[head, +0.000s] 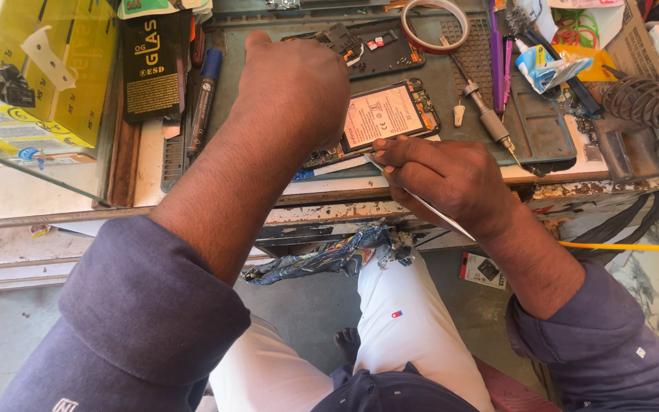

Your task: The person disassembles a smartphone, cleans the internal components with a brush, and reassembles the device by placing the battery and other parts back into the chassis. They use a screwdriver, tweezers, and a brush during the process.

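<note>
An opened phone [390,114] with its battery showing lies on a grey work mat [543,130]. My left hand [295,91] rests over the phone's left end, fingers closed, pressing it down. My right hand [444,179] is at the phone's near edge, shut on thin metal tweezers [436,210] whose tip points at the phone's lower side. Behind the phone lies a second opened phone body [379,49], partly hidden by my left hand.
A tape roll [435,27], a screwdriver [490,118] and a small white tip [459,114] lie on the mat. A soldering iron [650,103] sits at right, a blue marker [206,88] and yellow boxes [47,69] at left. The bench edge [329,202] is worn; my knees are below.
</note>
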Demonstrator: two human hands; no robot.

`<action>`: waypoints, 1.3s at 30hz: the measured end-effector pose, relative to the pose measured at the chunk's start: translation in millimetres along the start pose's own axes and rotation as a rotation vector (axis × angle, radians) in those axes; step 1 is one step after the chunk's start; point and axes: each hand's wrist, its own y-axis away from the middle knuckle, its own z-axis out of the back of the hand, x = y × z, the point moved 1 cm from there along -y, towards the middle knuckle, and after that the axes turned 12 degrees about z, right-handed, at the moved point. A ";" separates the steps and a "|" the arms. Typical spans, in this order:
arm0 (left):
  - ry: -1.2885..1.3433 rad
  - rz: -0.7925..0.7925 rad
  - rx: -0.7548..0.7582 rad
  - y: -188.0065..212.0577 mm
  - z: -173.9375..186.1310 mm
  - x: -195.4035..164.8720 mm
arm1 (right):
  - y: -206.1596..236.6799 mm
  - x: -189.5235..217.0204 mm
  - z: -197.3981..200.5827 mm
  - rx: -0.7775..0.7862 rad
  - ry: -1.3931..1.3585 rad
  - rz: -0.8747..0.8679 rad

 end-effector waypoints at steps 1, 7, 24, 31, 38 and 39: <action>0.001 0.000 -0.008 0.0 -0.2 0.0 | 0.3 0.2 0.2 0.005 0.005 0.000; -0.002 0.006 -0.021 0.3 -1.4 -0.6 | 1.0 0.3 0.2 0.002 0.005 -0.002; -0.015 0.011 0.030 1.8 2.0 -2.7 | 0.6 2.3 2.1 -0.001 0.018 -0.006; -0.025 0.018 0.026 2.8 3.6 -4.0 | 0.7 1.3 2.3 -0.011 0.011 0.000; 0.003 0.026 0.091 4.6 11.0 -3.5 | 5.3 4.3 10.0 -0.005 -0.001 -0.039; 0.002 0.024 0.085 5.6 11.6 -3.0 | 6.1 4.5 11.7 -0.021 -0.028 -0.049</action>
